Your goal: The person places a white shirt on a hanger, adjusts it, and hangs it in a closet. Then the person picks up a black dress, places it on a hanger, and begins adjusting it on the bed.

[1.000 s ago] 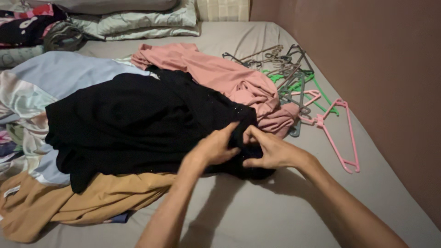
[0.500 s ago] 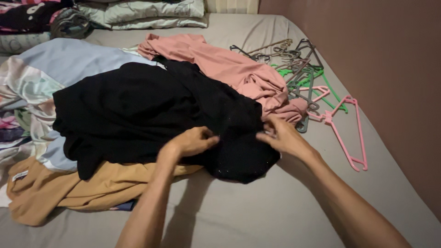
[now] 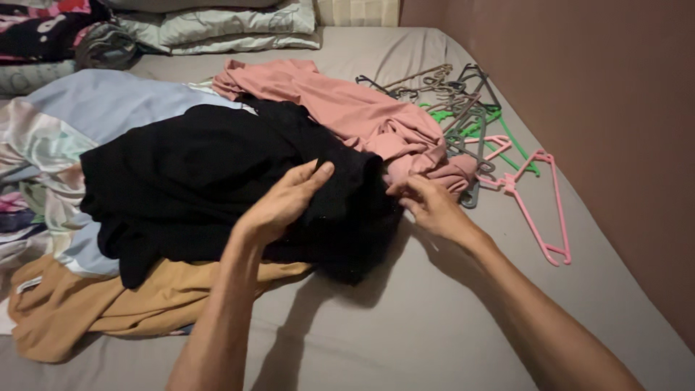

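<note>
Fingers of the left hand [image 3: 279,203] lie spread and flat on top of the black garment [image 3: 195,174], palm down, thumb up toward the fold, not gripping. Right hand [image 3: 431,205] sits at the garment's right edge, fingertips [image 3: 399,190] bunched together and pinching the black fabric there, though the exact pinch point is dark and hard to read. Black garment lies crumpled mid-bed, on top of a tan garment [image 3: 123,304] at lower left and overlapping a light blue cloth [image 3: 108,101] behind it. Pink garment [image 3: 362,116] lies just beyond, touching the black one and just beside the right hand. Pile of plastic hangers [image 3: 463,101], grey, green and pink, lies right of the pink garment near the wall [image 3: 615,108]; one pink hanger [image 3: 536,203] lies apart from the pile. Grey bedsheet [image 3: 405,318] underneath. Pillows [image 3: 217,25] at the far end.
</note>
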